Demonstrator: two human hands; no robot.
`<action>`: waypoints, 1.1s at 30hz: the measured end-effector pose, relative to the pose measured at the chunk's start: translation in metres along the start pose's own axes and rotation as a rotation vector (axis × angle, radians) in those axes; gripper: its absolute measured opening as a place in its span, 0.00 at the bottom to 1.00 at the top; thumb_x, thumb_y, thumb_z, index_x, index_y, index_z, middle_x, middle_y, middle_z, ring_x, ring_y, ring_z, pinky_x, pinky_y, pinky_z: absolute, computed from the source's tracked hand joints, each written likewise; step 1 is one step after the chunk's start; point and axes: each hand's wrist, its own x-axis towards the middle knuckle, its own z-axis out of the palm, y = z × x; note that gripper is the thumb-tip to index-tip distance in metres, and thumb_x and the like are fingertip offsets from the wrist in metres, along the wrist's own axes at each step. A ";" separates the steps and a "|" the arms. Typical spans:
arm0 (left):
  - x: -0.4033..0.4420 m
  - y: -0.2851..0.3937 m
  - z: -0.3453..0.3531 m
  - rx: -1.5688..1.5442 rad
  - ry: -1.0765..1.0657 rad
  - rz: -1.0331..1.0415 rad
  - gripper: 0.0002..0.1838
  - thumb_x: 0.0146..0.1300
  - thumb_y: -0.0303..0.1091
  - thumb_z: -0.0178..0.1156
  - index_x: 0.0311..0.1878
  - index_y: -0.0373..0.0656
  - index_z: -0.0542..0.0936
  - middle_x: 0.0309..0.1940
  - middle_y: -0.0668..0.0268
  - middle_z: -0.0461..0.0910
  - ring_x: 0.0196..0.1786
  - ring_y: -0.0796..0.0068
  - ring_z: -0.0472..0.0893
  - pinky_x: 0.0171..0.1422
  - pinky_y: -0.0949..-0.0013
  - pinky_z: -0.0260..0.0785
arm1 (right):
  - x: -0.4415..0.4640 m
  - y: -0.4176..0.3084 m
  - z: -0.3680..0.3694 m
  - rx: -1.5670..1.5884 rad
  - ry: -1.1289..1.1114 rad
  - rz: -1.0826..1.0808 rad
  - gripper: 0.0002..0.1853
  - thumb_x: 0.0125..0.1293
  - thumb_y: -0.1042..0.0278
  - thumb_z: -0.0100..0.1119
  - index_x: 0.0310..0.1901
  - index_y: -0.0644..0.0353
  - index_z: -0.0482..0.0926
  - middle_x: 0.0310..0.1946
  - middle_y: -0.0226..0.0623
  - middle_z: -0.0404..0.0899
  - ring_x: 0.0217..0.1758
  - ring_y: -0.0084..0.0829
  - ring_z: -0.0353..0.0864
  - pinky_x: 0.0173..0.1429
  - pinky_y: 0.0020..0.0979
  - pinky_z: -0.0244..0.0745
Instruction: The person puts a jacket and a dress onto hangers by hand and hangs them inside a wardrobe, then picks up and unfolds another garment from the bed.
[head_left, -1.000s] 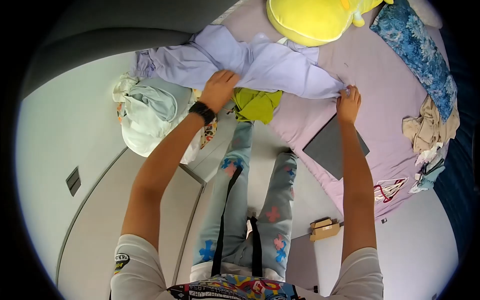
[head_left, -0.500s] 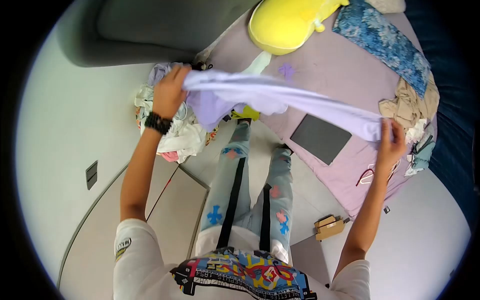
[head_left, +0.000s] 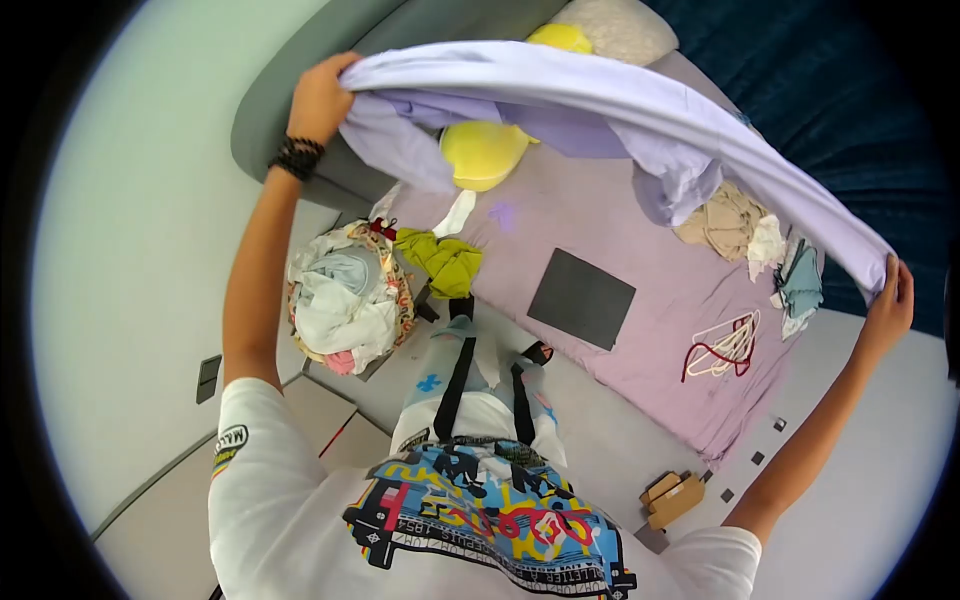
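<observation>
A pale purple garment (head_left: 560,80) is stretched wide in the air between my two hands, its upper edge bowed upward. My left hand (head_left: 321,100) is closed on one end, at the upper left. At the far right, my right hand (head_left: 889,303) pinches the other end. Loose folds hang below the taut edge, one of them bunched toward the right. The cloth hides part of a yellow plush toy (head_left: 484,155) on the bed. What kind of garment it is, I cannot tell.
Below lies the bed (head_left: 640,385) with a dark grey flat board (head_left: 581,298), hangers (head_left: 728,347) and a crumpled beige cloth (head_left: 722,222). To the left stands a basket of clothes (head_left: 345,310) beside an olive-green cloth (head_left: 440,262). A cardboard box (head_left: 672,500) sits on the floor.
Both hands have risen and moved farther apart, spreading the purple garment wider and higher. The view has shifted, so the basket and hangers show more fully.
</observation>
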 end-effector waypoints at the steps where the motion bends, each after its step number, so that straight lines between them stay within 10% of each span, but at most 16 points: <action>1: 0.020 0.013 -0.009 -0.091 -0.068 -0.013 0.19 0.50 0.20 0.52 0.46 0.41 0.80 0.42 0.52 0.82 0.48 0.53 0.80 0.53 0.63 0.72 | 0.010 0.009 -0.009 -0.106 0.009 -0.074 0.15 0.65 0.57 0.62 0.44 0.60 0.83 0.39 0.33 0.84 0.44 0.23 0.79 0.50 0.23 0.71; 5: 0.109 0.051 -0.038 0.076 0.080 0.322 0.20 0.49 0.19 0.54 0.47 0.44 0.81 0.41 0.57 0.84 0.46 0.53 0.82 0.50 0.64 0.74 | 0.054 0.044 -0.023 -0.261 0.078 -0.044 0.14 0.66 0.55 0.60 0.44 0.57 0.83 0.38 0.37 0.84 0.42 0.27 0.82 0.49 0.26 0.73; 9: 0.187 0.023 -0.042 0.197 -0.211 0.284 0.11 0.52 0.25 0.55 0.39 0.43 0.80 0.33 0.58 0.83 0.38 0.58 0.82 0.45 0.61 0.73 | 0.102 0.079 -0.032 -0.498 -0.047 0.038 0.18 0.66 0.48 0.54 0.41 0.54 0.82 0.37 0.41 0.83 0.41 0.41 0.83 0.48 0.33 0.73; 13: 0.203 0.068 -0.033 0.577 -0.244 0.245 0.06 0.55 0.31 0.52 0.29 0.42 0.78 0.28 0.57 0.81 0.35 0.58 0.81 0.40 0.60 0.71 | 0.154 0.146 -0.028 -0.381 -0.172 -0.050 0.17 0.64 0.52 0.59 0.39 0.60 0.81 0.33 0.42 0.82 0.36 0.36 0.81 0.43 0.31 0.72; 16: 0.210 0.016 0.039 0.090 -0.515 0.407 0.04 0.52 0.26 0.49 0.23 0.41 0.70 0.21 0.55 0.75 0.29 0.61 0.77 0.35 0.55 0.65 | 0.173 0.165 0.000 -0.146 -0.311 -0.165 0.16 0.65 0.55 0.58 0.39 0.62 0.81 0.31 0.40 0.82 0.33 0.29 0.79 0.42 0.29 0.71; 22: -0.006 0.060 0.176 -0.238 -0.780 0.144 0.07 0.57 0.26 0.50 0.29 0.40 0.78 0.25 0.61 0.80 0.32 0.66 0.80 0.40 0.64 0.72 | 0.021 0.080 0.082 0.023 -0.773 -0.100 0.10 0.65 0.65 0.58 0.40 0.63 0.80 0.29 0.35 0.80 0.34 0.27 0.78 0.40 0.28 0.73; 23: -0.059 0.023 0.228 -0.245 -0.772 0.263 0.12 0.65 0.40 0.50 0.36 0.43 0.79 0.29 0.56 0.82 0.35 0.57 0.81 0.41 0.57 0.72 | -0.040 0.095 0.100 0.020 -0.905 0.069 0.11 0.63 0.66 0.59 0.43 0.62 0.80 0.30 0.36 0.80 0.36 0.29 0.80 0.41 0.30 0.74; 24: -0.114 0.042 0.232 -0.170 -0.838 0.136 0.15 0.66 0.43 0.50 0.38 0.42 0.78 0.31 0.54 0.81 0.37 0.55 0.81 0.43 0.57 0.71 | -0.101 0.109 0.117 -0.005 -1.025 0.239 0.12 0.61 0.67 0.59 0.46 0.61 0.80 0.31 0.36 0.81 0.37 0.32 0.81 0.41 0.33 0.75; 25: -0.166 0.044 0.239 -0.341 -1.026 0.044 0.14 0.66 0.43 0.52 0.39 0.42 0.78 0.33 0.53 0.81 0.39 0.56 0.81 0.45 0.58 0.71 | -0.157 0.033 0.102 -0.206 -1.115 -0.186 0.13 0.60 0.69 0.55 0.46 0.59 0.78 0.42 0.43 0.80 0.42 0.40 0.81 0.45 0.39 0.76; 27: -0.271 0.038 0.249 -0.695 -1.069 -0.030 0.10 0.61 0.37 0.55 0.37 0.40 0.79 0.28 0.57 0.81 0.32 0.62 0.80 0.40 0.62 0.72 | -0.277 0.030 0.095 0.044 -1.213 -0.218 0.12 0.58 0.70 0.57 0.44 0.56 0.80 0.42 0.45 0.79 0.44 0.44 0.80 0.50 0.42 0.74; 29: -0.329 0.071 0.202 -0.646 -1.253 -0.493 0.08 0.60 0.34 0.54 0.33 0.40 0.79 0.25 0.62 0.80 0.28 0.71 0.79 0.36 0.67 0.71 | -0.348 0.027 0.075 0.172 -1.167 -0.143 0.15 0.56 0.70 0.60 0.46 0.59 0.78 0.39 0.43 0.79 0.43 0.45 0.79 0.50 0.42 0.74; 31: -0.385 0.075 0.170 -0.520 -1.170 -0.523 0.07 0.60 0.34 0.54 0.33 0.41 0.78 0.24 0.62 0.80 0.29 0.69 0.81 0.38 0.66 0.72 | -0.379 0.033 0.061 0.171 -1.109 -0.132 0.16 0.56 0.70 0.62 0.47 0.60 0.78 0.39 0.43 0.79 0.42 0.45 0.79 0.49 0.40 0.74; 33: -0.446 0.045 0.150 -0.277 -1.181 -0.280 0.13 0.62 0.37 0.51 0.33 0.38 0.79 0.27 0.55 0.81 0.31 0.64 0.83 0.37 0.63 0.73 | -0.390 0.042 0.043 0.329 -1.053 0.468 0.16 0.60 0.68 0.62 0.50 0.59 0.76 0.43 0.41 0.79 0.42 0.39 0.79 0.49 0.36 0.74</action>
